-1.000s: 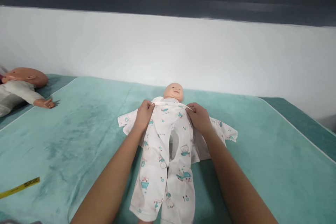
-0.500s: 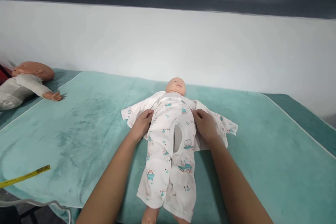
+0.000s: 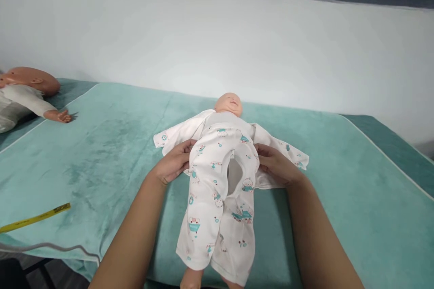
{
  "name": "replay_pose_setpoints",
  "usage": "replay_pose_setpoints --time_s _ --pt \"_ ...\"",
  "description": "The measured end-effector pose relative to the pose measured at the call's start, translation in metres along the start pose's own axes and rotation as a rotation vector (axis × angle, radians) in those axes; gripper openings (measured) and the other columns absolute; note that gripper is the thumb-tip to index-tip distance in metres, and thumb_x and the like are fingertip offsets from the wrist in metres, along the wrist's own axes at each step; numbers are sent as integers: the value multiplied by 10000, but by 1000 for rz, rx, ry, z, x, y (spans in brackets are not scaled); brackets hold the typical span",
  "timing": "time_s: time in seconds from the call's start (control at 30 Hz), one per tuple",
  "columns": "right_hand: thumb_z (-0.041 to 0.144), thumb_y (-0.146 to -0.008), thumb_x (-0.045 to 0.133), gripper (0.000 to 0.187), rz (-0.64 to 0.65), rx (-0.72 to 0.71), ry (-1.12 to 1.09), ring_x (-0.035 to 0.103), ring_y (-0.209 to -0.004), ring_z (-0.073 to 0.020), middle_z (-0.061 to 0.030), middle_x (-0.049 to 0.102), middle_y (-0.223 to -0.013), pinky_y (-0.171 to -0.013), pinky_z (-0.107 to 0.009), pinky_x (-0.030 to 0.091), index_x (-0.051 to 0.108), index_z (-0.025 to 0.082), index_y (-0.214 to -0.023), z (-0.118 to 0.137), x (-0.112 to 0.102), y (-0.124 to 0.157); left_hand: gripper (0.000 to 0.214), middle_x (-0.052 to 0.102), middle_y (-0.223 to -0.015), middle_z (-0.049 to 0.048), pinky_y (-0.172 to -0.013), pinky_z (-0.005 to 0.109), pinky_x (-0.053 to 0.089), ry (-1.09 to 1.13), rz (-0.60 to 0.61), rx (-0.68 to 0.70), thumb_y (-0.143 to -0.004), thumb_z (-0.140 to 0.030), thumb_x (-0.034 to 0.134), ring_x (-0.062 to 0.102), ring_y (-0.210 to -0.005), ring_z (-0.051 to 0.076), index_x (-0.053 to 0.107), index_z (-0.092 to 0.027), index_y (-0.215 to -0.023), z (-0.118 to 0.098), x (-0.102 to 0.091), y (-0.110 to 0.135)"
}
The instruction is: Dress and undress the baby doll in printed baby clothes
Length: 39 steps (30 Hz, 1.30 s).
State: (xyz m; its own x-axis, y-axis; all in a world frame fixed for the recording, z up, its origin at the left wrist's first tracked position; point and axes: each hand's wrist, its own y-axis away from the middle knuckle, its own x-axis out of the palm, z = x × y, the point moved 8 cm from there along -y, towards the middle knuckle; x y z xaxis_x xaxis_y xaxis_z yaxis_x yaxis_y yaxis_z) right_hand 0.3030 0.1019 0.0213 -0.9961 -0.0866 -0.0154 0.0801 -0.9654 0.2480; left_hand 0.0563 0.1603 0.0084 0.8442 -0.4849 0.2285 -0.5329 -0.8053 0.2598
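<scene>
Left hand (image 3: 176, 160) and right hand (image 3: 276, 162) lower than before, angled inward, grips curled at the trousers' (image 3: 206, 185) sides, hold unclear.

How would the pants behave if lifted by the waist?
Probably floppy: the pants lie in soft creases. Lifting may bring the doll up too, rather than the cloth alone, since its feet stick out below the hems.

Likely a childcare training room: dressed baby doll (image 3: 233, 176) and second doll (image 3: 23, 95) on a teal-draped table (image 3: 118, 158)
</scene>
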Motion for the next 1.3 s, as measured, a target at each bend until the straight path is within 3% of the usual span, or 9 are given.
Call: replay_pose_setpoints --time_s 0.2,0.37,0.47,0.57,0.67,0.77,0.93,1.1,1.3 --pt "312 -659 793 236 -120 -97 -269 529 -643 -124 24 610 -736 -584 -262 423 618 214 -783 -5 6 -11 438 732 -966 67 -731 289 537 146 -48 29 -653 -182 750 675 -833 196 676 -172 -1085 4 4 -7" --pt "239 -661 770 231 -249 -197 -276 501 -588 -117 57 579 -679 -543 -253 400 569 234 -776 -2 14 -17 448 735 -956 66 -751 316 536 189 -183 114 -649 -238 782 672 -823 203 679 -162 -1078 0 4 -11" --pt "223 -637 795 252 -310 -257 -262 555 -683 -146 35 639 -787 -619 -281 448 586 238 -777 3 12 -15 522 734 -1033 71 -806 328 537 215 -236 139 -633 -269 810 673 -879 209 670 -175 -1127 -3 7 -10" --pt "267 -678 798 215 -243 -257 -281 585 -751 -167 9 669 -879 -674 -305 467 633 239 -814 5 10 -11 487 749 -983 72 -777 322 538 279 -239 114 -622 -265 811 675 -846 212 691 -170 -1083 -3 11 -7" --pt "297 -701 797 205 -122 -236 -297 591 -747 -170 5 667 -853 -677 -310 465 661 243 -845 4 9 -8 397 758 -866 68 -713 301 530 329 -214 76 -625 -255 801 658 -747 193 716 -152 -999 -2 12 -6" --pt "289 -687 808 204 -87 -224 -280 600 -766 -184 -1 668 -832 -704 -327 472 665 242 -825 3 8 -8 359 756 -821 53 -712 304 526 334 -212 54 -628 -257 799 649 -730 187 721 -155 -963 -1 10 -6" --pt "351 -683 780 233 -186 -195 -259 614 -813 -225 -17 680 -858 -712 -358 488 659 255 -857 0 12 -12 475 753 -1017 82 -838 382 531 290 -220 99 -636 -280 787 665 -963 286 695 -178 -1091 -7 13 -4" --pt "389 -663 763 262 -338 -205 -233 577 -706 -211 -10 642 -733 -624 -345 470 613 255 -829 -1 11 -17 414 650 -1289 81 -1041 392 446 122 -305 179 -777 -302 631 518 -1274 320 656 -182 -1173 -19 18 1" --pt "364 -621 785 323 -371 -216 -229 589 -755 -214 -3 670 -825 -660 -352 482 606 262 -869 4 11 -18 430 691 -1161 116 -1038 472 438 13 -299 151 -871 -347 481 481 -1296 353 582 -165 -1248 -8 16 -8"
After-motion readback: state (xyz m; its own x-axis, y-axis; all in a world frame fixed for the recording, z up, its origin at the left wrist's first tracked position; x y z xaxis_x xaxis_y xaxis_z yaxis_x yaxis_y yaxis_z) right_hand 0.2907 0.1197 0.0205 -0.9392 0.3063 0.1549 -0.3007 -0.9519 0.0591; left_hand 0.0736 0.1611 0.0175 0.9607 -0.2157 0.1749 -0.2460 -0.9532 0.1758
